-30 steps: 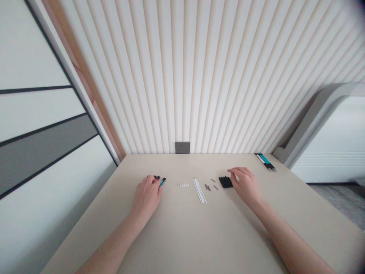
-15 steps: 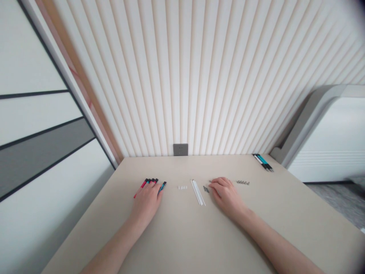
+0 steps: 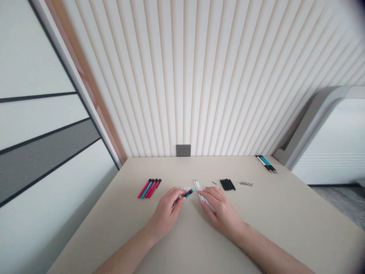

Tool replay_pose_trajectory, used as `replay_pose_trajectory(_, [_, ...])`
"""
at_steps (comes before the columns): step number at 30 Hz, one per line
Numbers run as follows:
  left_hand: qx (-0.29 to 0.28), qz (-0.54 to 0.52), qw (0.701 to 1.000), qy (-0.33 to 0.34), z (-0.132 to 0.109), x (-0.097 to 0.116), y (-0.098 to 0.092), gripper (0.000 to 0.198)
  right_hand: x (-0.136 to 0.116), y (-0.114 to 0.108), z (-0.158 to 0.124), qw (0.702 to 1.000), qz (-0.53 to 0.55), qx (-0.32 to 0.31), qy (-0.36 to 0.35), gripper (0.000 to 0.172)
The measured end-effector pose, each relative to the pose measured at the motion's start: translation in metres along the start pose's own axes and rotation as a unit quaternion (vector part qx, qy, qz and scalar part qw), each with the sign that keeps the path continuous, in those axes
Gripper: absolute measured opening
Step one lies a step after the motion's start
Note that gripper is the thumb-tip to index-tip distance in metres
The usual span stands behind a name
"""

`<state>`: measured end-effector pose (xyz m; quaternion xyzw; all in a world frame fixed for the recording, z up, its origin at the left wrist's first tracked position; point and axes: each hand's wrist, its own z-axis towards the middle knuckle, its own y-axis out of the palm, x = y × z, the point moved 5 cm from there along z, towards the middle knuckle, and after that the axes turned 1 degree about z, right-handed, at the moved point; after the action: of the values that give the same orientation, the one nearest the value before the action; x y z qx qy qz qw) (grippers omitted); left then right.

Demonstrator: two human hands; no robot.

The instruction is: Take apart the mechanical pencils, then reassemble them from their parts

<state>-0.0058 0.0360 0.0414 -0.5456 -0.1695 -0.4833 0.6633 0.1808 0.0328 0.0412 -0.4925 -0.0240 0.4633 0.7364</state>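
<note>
My left hand (image 3: pixel 167 215) sits at the middle of the table, its fingers pinched on a teal-and-black pen (image 3: pixel 188 193). My right hand (image 3: pixel 221 211) lies just to its right, with the fingertips over a bundle of thin white rods (image 3: pixel 199 188); the hand hides their lower part. Behind the left fingers is a small white comb-like piece (image 3: pixel 185 188). To the left lies a row of red and teal pens (image 3: pixel 149 188). Several black barrels (image 3: pixel 227 184) and small grey metal parts (image 3: pixel 246 183) lie to the right.
A beige table (image 3: pixel 273 213) fills the lower view, its far edge against a ribbed white wall (image 3: pixel 199 83). A grey wall socket (image 3: pixel 183 150) sits above that edge. Several teal, black and white pens (image 3: pixel 266 163) lie in the far right corner.
My left hand has moved right, off the pen row, carrying the teal-and-black pen. My right hand has moved left and down onto the white rods. The red pens now show fully.
</note>
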Motion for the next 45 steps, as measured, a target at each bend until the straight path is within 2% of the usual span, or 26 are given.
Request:
replay_pose_trajectory(3, [-0.019, -0.133, 0.990, -0.050, -0.006, 0.007, 0.013, 0.021, -0.022, 0.008, 0.001, 0.999, 0.029, -0.022, -0.027, 0.029])
replay_pose_trajectory(6, [-0.022, -0.236, 0.968, -0.079, -0.008, 0.010, 0.018, 0.021, -0.028, 0.014, 0.001, 0.998, 0.043, -0.043, -0.028, 0.017])
replay_pose_trajectory(9, [-0.037, -0.279, 0.956, -0.087, -0.006, 0.010, 0.018, 0.019, -0.024, 0.020, 0.000, 0.996, 0.051, -0.064, -0.018, 0.009])
replay_pose_trajectory(12, [-0.035, -0.277, 0.956, -0.091, -0.005, 0.004, 0.018, 0.017, -0.020, 0.024, -0.001, 0.997, 0.041, -0.070, -0.011, 0.010])
replay_pose_trajectory(15, [0.012, -0.228, 0.971, -0.073, -0.005, -0.005, 0.012, 0.030, -0.018, 0.022, -0.002, 0.998, 0.006, -0.060, -0.010, 0.014])
replay_pose_trajectory(17, [0.054, -0.128, 0.990, -0.031, -0.005, -0.007, 0.005, 0.039, -0.019, 0.019, -0.002, 0.998, -0.014, -0.055, -0.017, 0.019])
replay_pose_trajectory(18, [0.064, -0.069, 0.996, -0.001, -0.005, -0.005, 0.002, 0.037, -0.019, 0.018, -0.002, 0.998, -0.022, -0.054, -0.021, 0.021])
replay_pose_trajectory(21, [0.018, 0.075, 0.994, 0.083, -0.003, 0.000, 0.000, 0.021, -0.018, 0.016, 0.000, 0.997, -0.044, -0.050, -0.030, 0.023])
replay_pose_trajectory(23, [-0.006, 0.134, 0.985, 0.105, -0.002, 0.000, -0.001, 0.015, -0.016, 0.017, 0.002, 0.997, -0.057, -0.042, -0.034, 0.024])
replay_pose_trajectory(25, [-0.007, 0.172, 0.979, 0.106, 0.001, -0.003, -0.004, 0.011, -0.012, 0.018, 0.006, 0.997, -0.068, -0.027, -0.027, 0.026])
replay_pose_trajectory(29, [0.061, 0.179, 0.979, 0.077, 0.005, -0.014, -0.017, 0.009, 0.006, 0.022, 0.018, 0.995, -0.089, -0.012, 0.045, 0.033])
replay_pose_trajectory(34, [0.119, 0.178, 0.976, 0.042, 0.007, -0.030, -0.030, 0.011, 0.024, 0.034, 0.037, 0.990, -0.078, -0.048, 0.103, 0.023])
replay_pose_trajectory(41, [0.106, 0.177, 0.978, 0.034, 0.007, -0.031, -0.027, 0.010, 0.028, 0.045, 0.050, 0.993, -0.040, -0.044, 0.098, 0.011])
replay_pose_trajectory(45, [0.092, 0.174, 0.980, 0.032, 0.007, -0.028, -0.024, 0.011, 0.033, 0.039, 0.045, 0.997, -0.010, -0.025, 0.076, 0.015])
